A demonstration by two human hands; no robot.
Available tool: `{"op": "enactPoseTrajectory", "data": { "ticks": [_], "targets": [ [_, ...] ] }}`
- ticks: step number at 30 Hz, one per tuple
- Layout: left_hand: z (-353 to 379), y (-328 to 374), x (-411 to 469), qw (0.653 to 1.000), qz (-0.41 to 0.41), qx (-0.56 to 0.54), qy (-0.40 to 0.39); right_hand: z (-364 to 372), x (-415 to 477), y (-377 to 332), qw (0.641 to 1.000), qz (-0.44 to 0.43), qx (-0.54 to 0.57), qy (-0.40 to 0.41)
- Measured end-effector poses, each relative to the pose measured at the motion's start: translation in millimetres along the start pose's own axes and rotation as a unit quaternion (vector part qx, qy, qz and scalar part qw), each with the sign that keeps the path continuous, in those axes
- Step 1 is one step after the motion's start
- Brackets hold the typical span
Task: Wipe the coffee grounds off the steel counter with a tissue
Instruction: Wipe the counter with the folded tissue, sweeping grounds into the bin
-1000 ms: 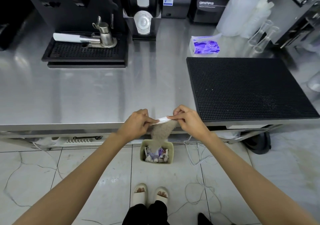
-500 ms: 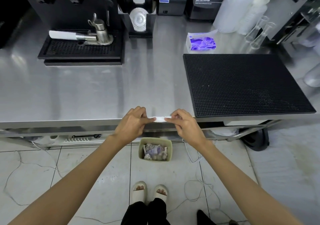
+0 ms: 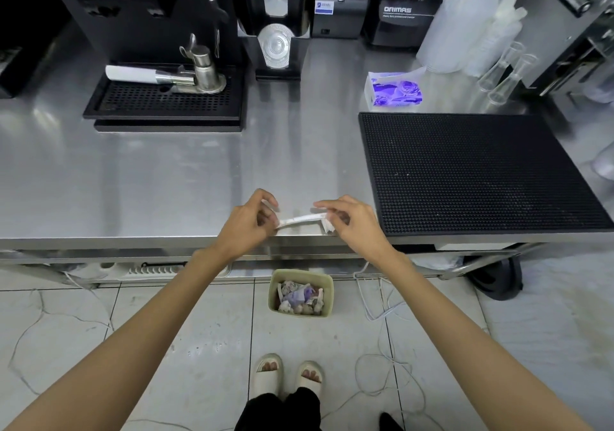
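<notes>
A folded white tissue (image 3: 304, 219) is stretched flat between my two hands, just above the front edge of the steel counter (image 3: 149, 184). My left hand (image 3: 247, 224) pinches its left end and my right hand (image 3: 352, 223) pinches its right end. I see no coffee grounds on the steel around the hands. On the floor below the counter edge stands a small green bin (image 3: 300, 294) with crumpled tissues and brown grounds in it.
A black rubber mat (image 3: 475, 171) covers the counter to the right. A purple tissue pack (image 3: 395, 91) lies behind it. At the back left a portafilter (image 3: 172, 76) rests on a black drip tray (image 3: 166, 105). Machines line the back. Cables trail on the floor.
One second ago grounds were pouring off the tissue into the bin. Since then both hands have lifted the tissue from beyond the counter edge to over the counter's front.
</notes>
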State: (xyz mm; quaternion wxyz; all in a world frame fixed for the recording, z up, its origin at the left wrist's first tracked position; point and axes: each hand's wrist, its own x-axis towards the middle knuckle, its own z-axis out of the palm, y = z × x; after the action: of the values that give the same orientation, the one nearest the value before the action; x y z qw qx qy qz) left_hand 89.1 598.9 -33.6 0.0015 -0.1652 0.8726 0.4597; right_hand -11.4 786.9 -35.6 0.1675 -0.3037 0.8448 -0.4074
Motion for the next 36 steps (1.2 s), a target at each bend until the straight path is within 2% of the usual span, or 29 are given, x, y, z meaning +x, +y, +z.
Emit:
{"op": "enactPoseTrajectory", "data": {
  "ticks": [4,7,11,15,17,20,24,30,33,36],
  "targets": [
    [-9,6,7,0.994,-0.071,-0.076,-0.041,-4,9,-5,0.994,0.075,0.076,-0.010],
    [-11,6,12,0.977,-0.150,-0.129,-0.083,-4,13,-4,0.984,0.124,0.128,-0.032],
    [-14,6,19,0.955,-0.222,-0.179,-0.080,-4,16,-4,0.988,0.128,0.081,-0.032],
    [-20,8,27,0.947,-0.237,-0.205,-0.075,-4,22,-7,0.994,0.104,0.031,-0.027],
    [-23,10,30,0.959,-0.216,-0.179,-0.042,-4,29,-8,0.996,0.090,-0.005,-0.020],
    [-23,10,36,0.982,-0.168,-0.082,0.036,-3,42,-8,0.996,0.050,-0.067,-0.030],
    [-28,7,52,0.988,-0.129,0.008,0.087,-3,70,-11,0.989,-0.010,-0.141,-0.031],
    [-40,-3,84,0.981,-0.141,0.051,0.124,10,107,-17,0.963,-0.038,-0.260,-0.052],
    [-44,-9,94,0.978,-0.142,0.077,0.135,18,115,-16,0.950,-0.068,-0.303,-0.031],
    [-44,-16,99,0.972,-0.085,0.178,0.131,19,125,-14,0.947,-0.078,-0.311,-0.024]
  ]
}}
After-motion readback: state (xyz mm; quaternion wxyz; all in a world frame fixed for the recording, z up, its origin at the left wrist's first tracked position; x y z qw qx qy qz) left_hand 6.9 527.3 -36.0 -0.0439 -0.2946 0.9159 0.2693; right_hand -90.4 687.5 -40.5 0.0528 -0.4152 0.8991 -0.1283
